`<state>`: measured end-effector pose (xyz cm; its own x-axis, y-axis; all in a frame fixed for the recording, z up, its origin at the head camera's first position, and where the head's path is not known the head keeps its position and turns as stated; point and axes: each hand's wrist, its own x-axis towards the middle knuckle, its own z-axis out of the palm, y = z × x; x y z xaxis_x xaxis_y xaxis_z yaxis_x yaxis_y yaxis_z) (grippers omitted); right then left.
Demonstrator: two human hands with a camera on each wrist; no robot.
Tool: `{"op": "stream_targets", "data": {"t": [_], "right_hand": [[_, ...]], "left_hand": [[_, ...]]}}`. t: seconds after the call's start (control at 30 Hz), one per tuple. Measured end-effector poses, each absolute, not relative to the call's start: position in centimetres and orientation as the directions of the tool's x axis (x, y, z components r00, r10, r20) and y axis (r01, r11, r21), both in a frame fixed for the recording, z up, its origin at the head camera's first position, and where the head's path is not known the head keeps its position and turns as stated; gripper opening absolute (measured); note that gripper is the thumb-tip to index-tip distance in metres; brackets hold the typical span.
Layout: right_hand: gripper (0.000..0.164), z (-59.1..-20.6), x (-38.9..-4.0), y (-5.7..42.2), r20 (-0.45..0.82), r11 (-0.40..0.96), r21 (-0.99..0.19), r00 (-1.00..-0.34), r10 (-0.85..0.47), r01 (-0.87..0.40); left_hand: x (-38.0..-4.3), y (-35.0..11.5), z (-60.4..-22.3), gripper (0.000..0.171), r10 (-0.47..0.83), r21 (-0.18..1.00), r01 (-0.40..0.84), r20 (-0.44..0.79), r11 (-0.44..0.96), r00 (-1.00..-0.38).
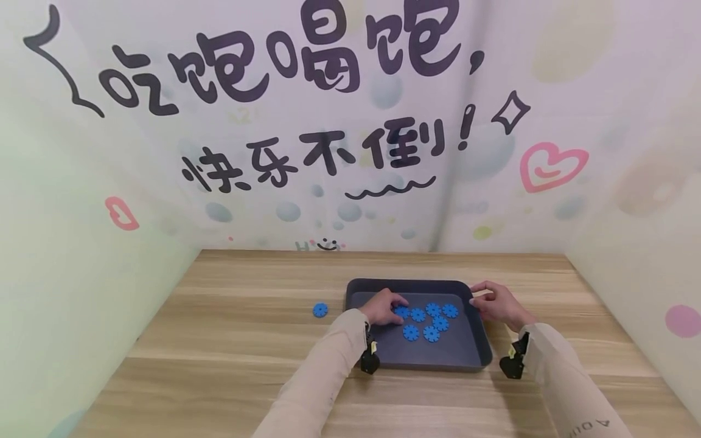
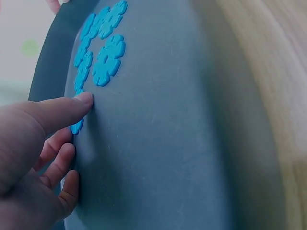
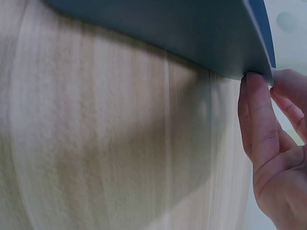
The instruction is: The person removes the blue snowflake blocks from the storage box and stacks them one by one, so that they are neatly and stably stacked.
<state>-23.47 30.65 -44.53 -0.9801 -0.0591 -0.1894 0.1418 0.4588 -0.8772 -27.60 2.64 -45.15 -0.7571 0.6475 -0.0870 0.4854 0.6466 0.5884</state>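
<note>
Since the right hand (image 1: 499, 307) pinches the dark tray (image 1: 460, 351) by its rim at two o'clock, the left hand (image 1: 379, 308), curled round the blue disc (image 1: 403, 312) lying inside toward ten o'clock, should squeeze the notched edge evenly and avoid nudging the neighbouring discs (image 1: 418, 314).

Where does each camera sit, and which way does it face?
Head: on the head, facing forward-down at the tray and table; left hand, right hand and sleeves show.
Left wrist: on that wrist, facing across the tray floor and blue discs; left hand shows, plus likely right-hand fingers.
Right wrist: on that wrist, facing the tray's outer side and table; right hand shows.
Shared: the discs show in head and left wrist.
</note>
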Motion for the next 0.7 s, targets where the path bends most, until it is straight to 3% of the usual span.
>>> {"op": "stream_targets", "data": {"t": [0.37, 0.7], "right_hand": [[0.035, -44.50, -23.51, 30.62, -0.204, 0.464, -0.872, -0.978, -0.050, 0.158], [0.035, -44.50, -23.62, 30.70, -0.213, 0.472, -0.867, -0.975, -0.056, 0.162]], "left_hand": [[-27.69, 2.14, -44.91, 0.033, 0.681, 0.595, 0.504, -0.102, 0.626, -0.725], [-27.47, 1.82, -44.72, 0.030, 0.647, 0.632, 0.448, -0.112, 0.632, -0.754]]}}
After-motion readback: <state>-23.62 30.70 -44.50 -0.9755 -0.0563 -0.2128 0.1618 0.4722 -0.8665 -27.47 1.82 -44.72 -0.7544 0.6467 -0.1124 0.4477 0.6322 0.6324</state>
